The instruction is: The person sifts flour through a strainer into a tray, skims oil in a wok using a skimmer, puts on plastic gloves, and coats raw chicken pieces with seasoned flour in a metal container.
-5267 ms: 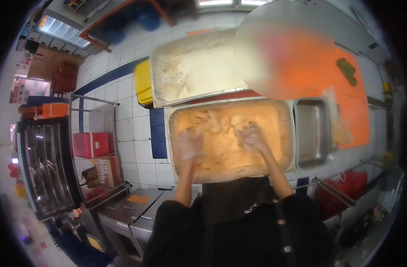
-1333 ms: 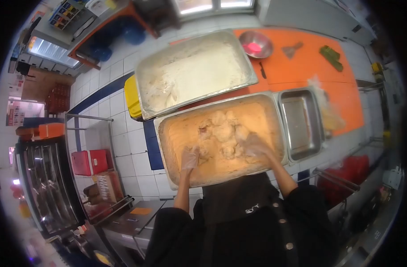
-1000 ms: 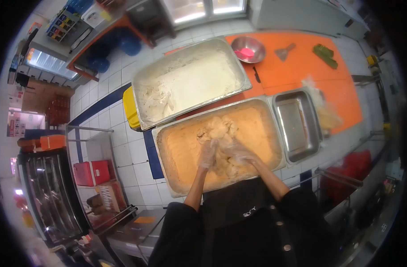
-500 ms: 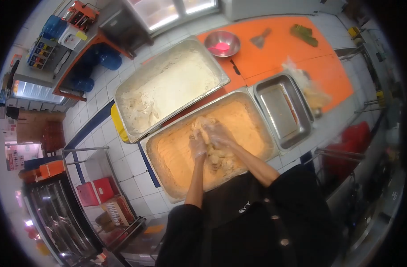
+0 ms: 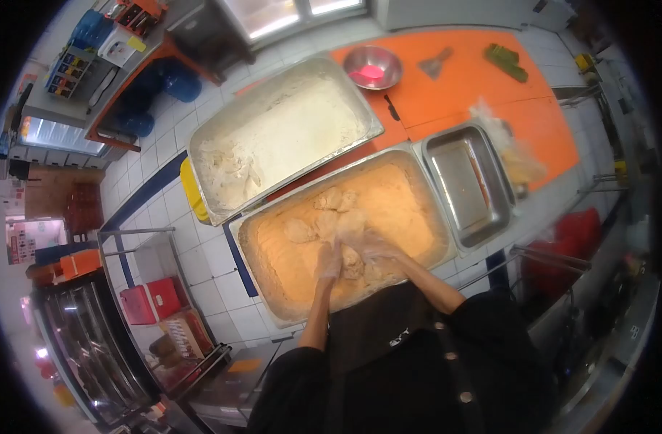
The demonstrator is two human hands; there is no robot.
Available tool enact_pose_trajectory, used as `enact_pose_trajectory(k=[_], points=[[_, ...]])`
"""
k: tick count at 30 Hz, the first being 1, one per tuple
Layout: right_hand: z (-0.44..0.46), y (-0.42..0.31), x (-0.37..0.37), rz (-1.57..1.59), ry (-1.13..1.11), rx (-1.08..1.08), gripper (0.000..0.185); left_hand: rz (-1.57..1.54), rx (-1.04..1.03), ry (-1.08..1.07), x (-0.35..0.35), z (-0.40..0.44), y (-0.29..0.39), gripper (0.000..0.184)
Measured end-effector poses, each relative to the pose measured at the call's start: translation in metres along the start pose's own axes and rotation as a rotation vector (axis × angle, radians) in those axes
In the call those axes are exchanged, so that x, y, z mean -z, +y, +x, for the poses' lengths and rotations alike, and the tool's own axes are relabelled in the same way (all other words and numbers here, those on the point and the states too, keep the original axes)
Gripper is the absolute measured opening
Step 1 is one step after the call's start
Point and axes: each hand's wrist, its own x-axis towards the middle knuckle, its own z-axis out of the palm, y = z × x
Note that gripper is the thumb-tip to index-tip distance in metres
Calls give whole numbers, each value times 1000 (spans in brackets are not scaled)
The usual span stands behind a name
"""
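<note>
In the head view, a deep metal pan [image 5: 434,189] of orange seasoned flour [image 5: 273,253] is in front of me. Lumpy flour-coated pieces, which look like breaded chicken, lie in it: one piece [image 5: 300,231] at the left, several about the middle, and another piece [image 5: 352,265] between my wrists. My left hand [image 5: 329,260], in a clear plastic glove, reaches in beside the middle pieces with fingers stretched out. Also gloved, my right hand [image 5: 373,244] is spread low over the pieces just right of it, somewhat blurred. Neither hand visibly lifts a piece.
Behind stands a second metal pan [image 5: 287,119] of pale flour. To the right is a smaller steel tray [image 5: 457,188]. On the orange table [image 5: 447,101] are a steel bowl [image 5: 373,66] with something pink, a scraper [image 5: 435,64], green cloth [image 5: 506,62] and a plastic bag [image 5: 515,155].
The heap of pieces held up between my hands is now down on the flour, spread apart. Both hands have moved slightly lower and nearer me. The view has shifted a little.
</note>
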Motion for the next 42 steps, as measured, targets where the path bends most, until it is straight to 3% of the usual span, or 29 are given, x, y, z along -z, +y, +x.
enact_pose_trajectory(k=[2,3,4,6,8,10,11,12,14,16,17,19,20,22,23,24,26,27,29,30,31,32,34,37,39,42], points=[[-2,-4,-14,69,-27,-12,63,-313,-80,-16,9,2,31,68],[-11,-7,-21,186,198,274,57,-320,-80,-8,1,12,20,68],[-17,-9,-22,253,305,417,54,-275,-271,246,-11,28,-3,66],[-31,-5,-19,376,386,629,47,-214,-454,502,5,16,-15,64],[-44,8,-1,448,363,689,46,-355,-67,-104,75,-35,5,57],[-54,23,24,-1,351,213,53,-221,-84,-177,95,-46,-15,57],[-33,54,22,1,347,210,53,-84,-108,-251,98,-52,-23,57],[11,101,14,237,276,277,56,-84,-107,-250,85,-48,-36,57],[25,102,2,467,195,344,59,-196,-99,6,30,-19,-70,60],[-6,35,-15,181,144,64,56,-20,-313,339,-12,-5,-49,58],[6,40,-14,174,149,73,56,43,-380,458,-17,-1,-31,58],[27,55,-6,199,85,269,39,-252,-242,-87,21,-10,36,64],[26,56,1,202,62,330,36,-266,-243,-85,19,-4,31,64],[-11,42,10,677,47,419,31,-379,-272,-45,21,13,8,54],[4,58,11,682,52,415,31,-378,-272,-54,28,15,-4,54],[34,85,16,652,205,719,30,-350,-359,42,42,18,-9,48],[52,95,30,609,378,1016,30,-248,-428,207,69,21,-19,40],[59,75,48,8,533,735,36,-176,-405,277,82,22,-22,39],[58,45,47,-286,596,378,49,-72,-102,290,113,4,7,39],[59,27,38,-1,551,363,55,-83,75,251,121,-6,32,39],[58,19,30,78,643,345,63,-63,28,213,99,6,29,39],[58,10,25,159,735,334,72,-172,-201,540,54,29,28,37],[38,-32,1,15,506,335,73,-324,-403,888,20,37,26,37],[27,-25,-5,21,456,458,77,-404,-351,716,22,41,40,42],[9,-22,12,-104,240,398,74,-403,-310,186,45,32,29,52],[-21,-1,36,-14,139,596,67,-334,-369,131,76,15,5,57]])
